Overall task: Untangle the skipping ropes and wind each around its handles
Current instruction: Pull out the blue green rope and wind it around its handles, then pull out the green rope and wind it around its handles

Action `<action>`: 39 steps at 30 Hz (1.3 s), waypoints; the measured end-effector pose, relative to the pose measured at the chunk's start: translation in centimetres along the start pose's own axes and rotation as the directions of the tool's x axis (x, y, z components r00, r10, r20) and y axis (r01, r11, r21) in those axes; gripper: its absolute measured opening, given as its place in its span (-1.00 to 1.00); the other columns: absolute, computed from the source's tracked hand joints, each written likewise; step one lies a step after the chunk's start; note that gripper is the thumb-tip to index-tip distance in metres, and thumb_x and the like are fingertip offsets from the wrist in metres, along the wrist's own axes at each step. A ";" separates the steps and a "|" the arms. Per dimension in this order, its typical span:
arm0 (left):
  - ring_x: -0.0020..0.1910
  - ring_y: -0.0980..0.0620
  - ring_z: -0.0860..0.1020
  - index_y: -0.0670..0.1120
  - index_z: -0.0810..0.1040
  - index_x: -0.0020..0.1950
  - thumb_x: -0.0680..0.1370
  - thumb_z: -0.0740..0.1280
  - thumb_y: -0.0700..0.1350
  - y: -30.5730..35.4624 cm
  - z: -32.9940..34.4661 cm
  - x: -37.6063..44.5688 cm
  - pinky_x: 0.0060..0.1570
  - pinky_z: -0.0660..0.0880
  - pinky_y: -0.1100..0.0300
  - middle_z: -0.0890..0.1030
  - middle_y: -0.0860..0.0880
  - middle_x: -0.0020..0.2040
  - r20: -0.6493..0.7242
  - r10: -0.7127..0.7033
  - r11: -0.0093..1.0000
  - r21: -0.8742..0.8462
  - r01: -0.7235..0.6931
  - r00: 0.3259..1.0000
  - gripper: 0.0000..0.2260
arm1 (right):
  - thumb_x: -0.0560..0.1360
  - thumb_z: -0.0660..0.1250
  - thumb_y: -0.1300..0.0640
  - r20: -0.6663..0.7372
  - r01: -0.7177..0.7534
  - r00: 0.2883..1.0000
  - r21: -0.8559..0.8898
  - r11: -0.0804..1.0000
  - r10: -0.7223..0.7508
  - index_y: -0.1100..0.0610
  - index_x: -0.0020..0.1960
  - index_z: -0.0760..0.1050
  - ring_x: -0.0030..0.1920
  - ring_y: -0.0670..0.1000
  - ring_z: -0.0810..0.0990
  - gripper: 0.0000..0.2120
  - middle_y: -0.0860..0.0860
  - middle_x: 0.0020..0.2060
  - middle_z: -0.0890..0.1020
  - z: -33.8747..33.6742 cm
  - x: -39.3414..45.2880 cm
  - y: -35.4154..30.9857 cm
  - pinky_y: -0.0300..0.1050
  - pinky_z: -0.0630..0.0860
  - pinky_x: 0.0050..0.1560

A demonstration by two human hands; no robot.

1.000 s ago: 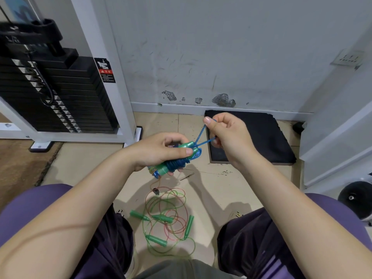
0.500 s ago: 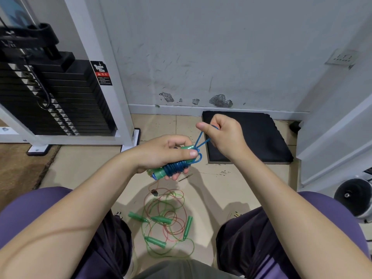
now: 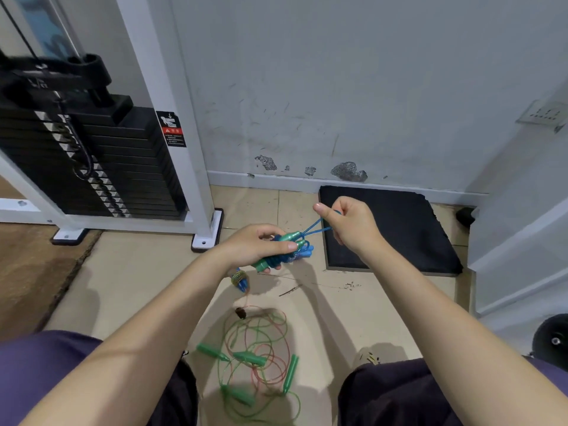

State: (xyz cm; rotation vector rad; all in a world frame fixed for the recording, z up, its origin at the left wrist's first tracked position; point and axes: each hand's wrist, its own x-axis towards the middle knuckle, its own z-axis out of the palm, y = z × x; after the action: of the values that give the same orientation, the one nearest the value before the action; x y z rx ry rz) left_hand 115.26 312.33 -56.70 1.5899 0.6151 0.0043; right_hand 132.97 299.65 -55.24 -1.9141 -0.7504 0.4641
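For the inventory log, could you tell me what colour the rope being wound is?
Blue; the rope shows best in the head view, wound around green handles.

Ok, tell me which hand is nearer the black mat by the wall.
Right. The right hand hovers at the black mat's left edge; the left hand is farther left, gripping the wound handles.

A pale grey wall (image 3: 353,87) is standing straight ahead, scuffed and flaking in dark patches just above its white skirting board (image 3: 276,181). Beige floor tiles (image 3: 147,284) are running below it — gritty, with a brown mat (image 3: 27,272) lying at the left. A black square pad (image 3: 408,229) is sitting against the skirting. At the left a white-framed weight machine (image 3: 159,118) is holding its black plate stack (image 3: 101,167) — a red warning sticker (image 3: 171,129) is showing on it. A wall socket (image 3: 542,113) is hanging at the right.
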 end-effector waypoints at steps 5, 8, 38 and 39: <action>-0.22 0.03 0.67 -0.17 0.61 0.09 0.44 0.53 -0.13 -7.0 0.0 5.6 -0.34 0.54 0.24 0.71 -0.12 -0.10 -0.228 -0.113 0.969 -0.239 0.057 0.967 -0.73 | 0.50 0.40 -0.08 -0.010 -0.179 0.984 0.023 0.984 0.179 0.14 -0.32 0.28 -0.47 0.04 0.30 -0.57 0.12 -0.45 0.38 2.7 3.4 7.4 -0.16 0.27 -0.41; -0.26 0.03 0.64 -0.14 0.64 0.10 0.41 0.56 -0.11 -12.4 0.8 10.2 -0.42 0.49 0.28 0.70 -0.14 -0.07 -0.340 -0.189 0.965 -0.236 0.111 0.921 -0.70 | 0.55 0.35 -0.06 0.013 -0.326 0.945 0.050 0.944 0.326 0.12 -0.39 0.25 -0.59 0.01 0.31 -0.54 0.10 -0.55 0.43 5.8 4.8 13.8 -0.19 0.26 -0.48; 0.05 0.00 0.57 -0.04 0.35 0.32 0.36 0.58 0.07 -35.7 3.6 10.3 0.08 0.56 0.04 0.58 -0.03 0.07 -0.304 -0.568 0.817 -0.097 0.568 0.765 -0.35 | 0.41 0.54 0.14 0.434 -0.735 0.596 -0.043 0.676 0.675 0.26 0.28 0.26 -0.34 -0.03 0.60 -0.38 0.16 -0.07 0.61 21.8 -3.4 31.4 -0.28 0.49 -0.44; 0.06 0.02 0.57 -0.02 0.38 0.30 0.36 0.58 0.06 -35.9 3.7 10.3 0.06 0.56 0.08 0.58 -0.02 0.08 -0.273 -0.562 0.822 -0.079 0.564 0.781 -0.39 | 0.41 0.53 0.16 0.410 -0.762 0.587 -0.012 0.648 0.698 0.29 0.27 0.25 -0.38 -0.05 0.58 -0.39 0.15 -0.12 0.61 22.1 -3.6 31.3 -0.30 0.45 -0.49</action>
State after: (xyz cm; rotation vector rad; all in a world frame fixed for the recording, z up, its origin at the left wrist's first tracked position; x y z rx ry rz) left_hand 111.82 312.35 -94.10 1.3642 1.3095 -0.2214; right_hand 126.29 301.82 -93.10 -1.9283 -0.0750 1.4170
